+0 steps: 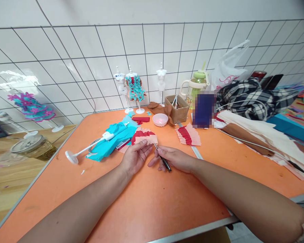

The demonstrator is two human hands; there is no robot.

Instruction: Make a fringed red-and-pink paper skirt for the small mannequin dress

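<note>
Counter (167, 202), orange, runs beneath everything I am handling, with the pink bowl (160, 119) near its far edge. Well to the right of that bowl is a heap of checked cloth (258, 96). Turquoise paper (103, 148) spreads left of the bowl, a white form (107, 135) lying along it, its round foot pointing away from the bowl. Behind the bowl and to its right stands a green-lidded bottle (199, 79); behind it to the left, a form in turquoise frills (135, 87). The box (177, 113) is just right of the bowl.

My hands are near each other, on my side of the bowl. The left hand (136, 157) pinches the red-and-pink piece (144, 134), just left of the bowl and nearer me. The right hand (173, 157) grips a slim dark tool (164, 162), its tip at the piece's edge; I cannot tell whether they touch. A second piece (188, 134) lies right of the bowl, and a red strip (141, 119) left of it.
</note>
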